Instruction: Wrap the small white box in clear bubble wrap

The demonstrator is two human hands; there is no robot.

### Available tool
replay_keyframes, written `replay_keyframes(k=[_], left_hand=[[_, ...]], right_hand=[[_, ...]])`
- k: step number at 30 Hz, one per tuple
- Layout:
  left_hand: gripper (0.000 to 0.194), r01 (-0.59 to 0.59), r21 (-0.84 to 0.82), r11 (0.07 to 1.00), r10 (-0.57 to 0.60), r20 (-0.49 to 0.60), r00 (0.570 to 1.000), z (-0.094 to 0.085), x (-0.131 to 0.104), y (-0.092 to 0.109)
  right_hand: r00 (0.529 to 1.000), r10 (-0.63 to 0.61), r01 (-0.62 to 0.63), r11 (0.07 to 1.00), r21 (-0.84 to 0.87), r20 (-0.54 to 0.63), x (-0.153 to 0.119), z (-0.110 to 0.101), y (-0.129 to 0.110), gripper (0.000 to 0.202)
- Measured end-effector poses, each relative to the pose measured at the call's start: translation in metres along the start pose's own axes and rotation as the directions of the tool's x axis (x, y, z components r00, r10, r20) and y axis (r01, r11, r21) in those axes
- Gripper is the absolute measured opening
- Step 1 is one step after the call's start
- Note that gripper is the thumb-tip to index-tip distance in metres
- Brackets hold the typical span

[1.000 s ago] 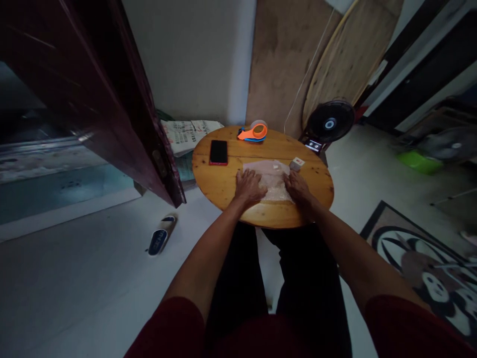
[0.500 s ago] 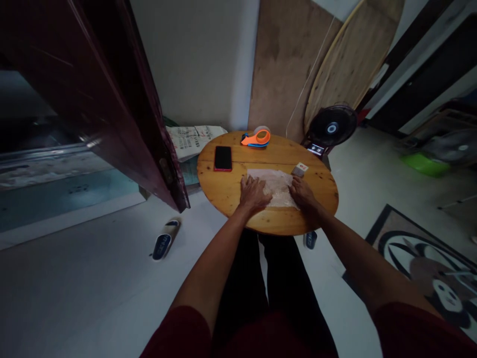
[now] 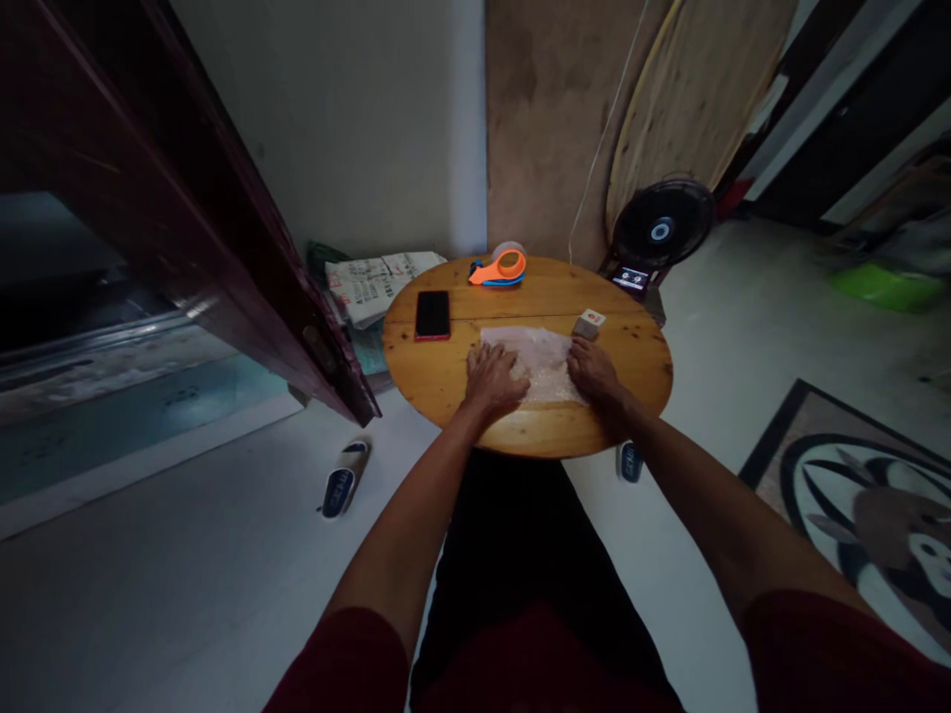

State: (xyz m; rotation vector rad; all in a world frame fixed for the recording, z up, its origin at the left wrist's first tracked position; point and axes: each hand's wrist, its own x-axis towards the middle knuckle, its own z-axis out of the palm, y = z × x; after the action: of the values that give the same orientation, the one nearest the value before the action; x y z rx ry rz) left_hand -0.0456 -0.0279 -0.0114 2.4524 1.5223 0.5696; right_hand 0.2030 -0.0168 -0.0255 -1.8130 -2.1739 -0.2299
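Note:
A sheet of clear bubble wrap [image 3: 546, 361] lies flat on the round wooden table [image 3: 535, 433]. On its left edge rests my left hand [image 3: 494, 379], fingers spread, pressing the sheet to the wood. My right hand [image 3: 592, 371] is at the opposite edge with its fingers curled on the wrap; the thumb side is partly hidden. Just beyond the right fingers stands a small white-and-grey box [image 3: 589, 323].
A black phone with a red edge [image 3: 433, 315] and an orange-and-blue tape dispenser [image 3: 499, 268] are on the table's far part. Behind it are a round fan [image 3: 664, 231] and leaning boards. A dark red door [image 3: 297, 307] stands at left. Slippers [image 3: 340, 487] lie on the floor.
The view has shifted a little. Both hands stay on the bubble wrap at its two sides, with hardly any movement against it.

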Motion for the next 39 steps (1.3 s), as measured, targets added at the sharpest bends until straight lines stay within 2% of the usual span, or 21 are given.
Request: replay_keyframes(k=[12, 19, 28, 35, 39], left_hand=[[0.050, 0.013, 0.072, 0.997, -0.015, 0.020, 1.000, -0.004, 0.005, 0.008], [0.059, -0.005, 0.118, 0.993, -0.001, 0.049, 0.999, -0.003, 0.009, 0.009], [0.057, -0.009, 0.141, 0.990, 0.003, 0.041, 0.999, 0.001, 0.010, 0.007], [0.057, -0.021, 0.137, 0.990, 0.015, 0.044, 0.999, -0.001, 0.010, 0.006], [0.060, -0.011, 0.129, 0.992, 0.001, 0.075, 0.997, 0.000, 0.011, 0.005]], right_hand=[[0.997, 0.070, -0.067, 0.994, 0.087, -0.031, -0.006, -0.010, -0.007, 0.030], [0.991, 0.129, -0.124, 0.984, 0.129, -0.032, -0.007, -0.015, -0.008, 0.027], [0.992, 0.120, -0.113, 0.984, 0.141, -0.043, -0.011, -0.018, -0.011, 0.026], [0.992, 0.122, -0.123, 0.991, 0.054, 0.024, -0.011, -0.020, -0.016, 0.032], [0.989, 0.089, -0.078, 0.992, -0.095, 0.120, -0.005, -0.026, -0.021, 0.041]])
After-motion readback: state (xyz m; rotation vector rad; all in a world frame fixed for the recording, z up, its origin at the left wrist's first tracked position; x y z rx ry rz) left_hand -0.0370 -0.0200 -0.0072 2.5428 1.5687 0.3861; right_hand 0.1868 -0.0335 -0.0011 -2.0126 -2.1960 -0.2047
